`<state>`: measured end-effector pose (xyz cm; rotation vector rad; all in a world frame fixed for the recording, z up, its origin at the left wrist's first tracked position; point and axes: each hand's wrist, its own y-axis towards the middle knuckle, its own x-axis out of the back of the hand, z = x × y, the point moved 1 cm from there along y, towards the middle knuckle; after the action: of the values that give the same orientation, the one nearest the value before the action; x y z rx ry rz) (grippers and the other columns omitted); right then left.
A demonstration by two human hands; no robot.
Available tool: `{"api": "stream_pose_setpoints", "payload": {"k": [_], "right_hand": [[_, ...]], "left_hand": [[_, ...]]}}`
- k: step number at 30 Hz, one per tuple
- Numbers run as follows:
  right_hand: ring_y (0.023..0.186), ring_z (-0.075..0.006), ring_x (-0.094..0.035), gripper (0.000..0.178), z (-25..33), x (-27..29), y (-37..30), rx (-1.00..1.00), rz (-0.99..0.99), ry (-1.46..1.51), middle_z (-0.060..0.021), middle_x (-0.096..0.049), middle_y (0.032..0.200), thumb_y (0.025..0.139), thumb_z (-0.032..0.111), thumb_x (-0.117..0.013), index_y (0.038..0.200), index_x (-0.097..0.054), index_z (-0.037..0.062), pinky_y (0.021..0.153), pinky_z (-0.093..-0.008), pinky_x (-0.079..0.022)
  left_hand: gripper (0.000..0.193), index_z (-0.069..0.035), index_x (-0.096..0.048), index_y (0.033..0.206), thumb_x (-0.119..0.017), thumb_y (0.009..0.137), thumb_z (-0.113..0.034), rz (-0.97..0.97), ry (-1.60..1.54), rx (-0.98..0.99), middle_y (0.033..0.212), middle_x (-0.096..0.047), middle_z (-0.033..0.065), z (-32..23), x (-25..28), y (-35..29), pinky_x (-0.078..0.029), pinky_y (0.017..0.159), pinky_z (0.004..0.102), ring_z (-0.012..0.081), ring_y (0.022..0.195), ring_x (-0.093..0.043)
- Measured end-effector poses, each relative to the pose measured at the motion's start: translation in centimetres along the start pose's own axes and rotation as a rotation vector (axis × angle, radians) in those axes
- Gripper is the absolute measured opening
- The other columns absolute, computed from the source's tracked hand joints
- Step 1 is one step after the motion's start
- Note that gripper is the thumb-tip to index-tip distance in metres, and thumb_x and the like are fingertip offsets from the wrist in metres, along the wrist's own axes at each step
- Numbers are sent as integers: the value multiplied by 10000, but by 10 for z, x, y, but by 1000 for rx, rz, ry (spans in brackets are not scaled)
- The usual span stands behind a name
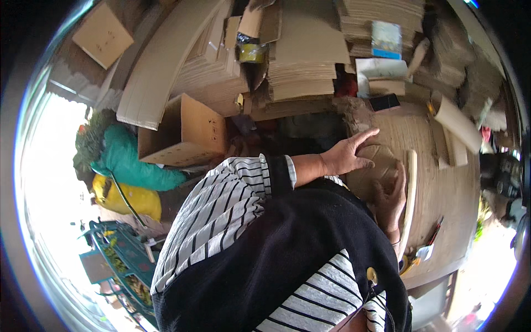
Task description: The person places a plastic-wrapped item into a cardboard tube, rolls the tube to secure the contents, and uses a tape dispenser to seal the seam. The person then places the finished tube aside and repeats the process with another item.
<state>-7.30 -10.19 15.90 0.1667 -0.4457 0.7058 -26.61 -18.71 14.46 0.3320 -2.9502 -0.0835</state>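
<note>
A small brown cardboard piece (pixel 371 166) lies on the wooden table in front of my body, with shiny creases across its face. At its upper left is my left hand (pixel 347 154), fingers stretched out and the thumb apart, resting at the edge of the piece. My right hand (pixel 390 199) is along its right side, thumb and fingers spread over the edge without closing round it. The cardboard's lower part is hidden by my dark vest and right hand. A long pale wooden strip (pixel 409 199) lies just right of that hand.
The wooden table (pixel 445 205) carries a dark phone (pixel 384 102), a cardboard roll (pixel 456 122), a red-and-black cutter (pixel 437 229) and a tape roll (pixel 404 264). Cardboard stacks (pixel 301 77) stand behind. An open box (pixel 182 133) and a green sack (pixel 135 157) are left.
</note>
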Motion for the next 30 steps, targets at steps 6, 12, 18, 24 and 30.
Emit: {"api": "stream_pose_setpoints", "payload": {"k": [6, 12, 18, 24, 30], "right_hand": [[906, -194, -578, 414, 39, -68, 67, 30, 56, -66, -101, -596, 974, 780, 108, -783, 1095, -525, 35, 826, -327, -494], [874, -142, -566, 273, 105, -109, 121, -252, 140, 223, -78, -631, 948, 831, 92, -740, 1011, -559, -4, 803, -301, -488], [837, -146, -561, 272, 111, -122, 132, -227, 4, 6, -63, -610, 937, 856, 96, -686, 1084, -560, 20, 782, -296, -486], [919, -183, -565, 302, 113, -110, 129, -355, -124, 191, -86, -605, 1031, 885, 122, -641, 1156, -561, 17, 853, -333, -472], [1040, -224, -574, 422, 100, -100, 115, -388, -183, 244, -121, -602, 1144, 895, 171, -632, 1264, -516, 3, 932, -361, -462]], "left_hand": [[495, -85, -386, 1427, -564, 1012, -287, -171, 8, -122, 1251, -564, 102, 37, 85, -24, -455, 1006, 343, 198, 1163, -551], [275, -86, -520, 1225, -571, 1004, -241, -252, -514, 274, 1008, -585, 24, 48, 175, -37, -508, 720, 283, 88, 859, -534], [248, -73, -519, 1193, -596, 964, -129, -980, -1263, 402, 1059, -615, 82, 164, 236, -93, -547, 756, 379, 207, 875, -630], [193, -38, -564, 1151, -494, 970, -32, -1632, -1634, 276, 1129, -620, 94, 309, 315, -105, -572, 870, 409, 259, 985, -627], [371, 38, -495, 1301, -530, 1012, -191, -1556, -1647, -204, 1333, -561, 151, 353, 390, -59, -561, 968, 400, 252, 1147, -597]]}}
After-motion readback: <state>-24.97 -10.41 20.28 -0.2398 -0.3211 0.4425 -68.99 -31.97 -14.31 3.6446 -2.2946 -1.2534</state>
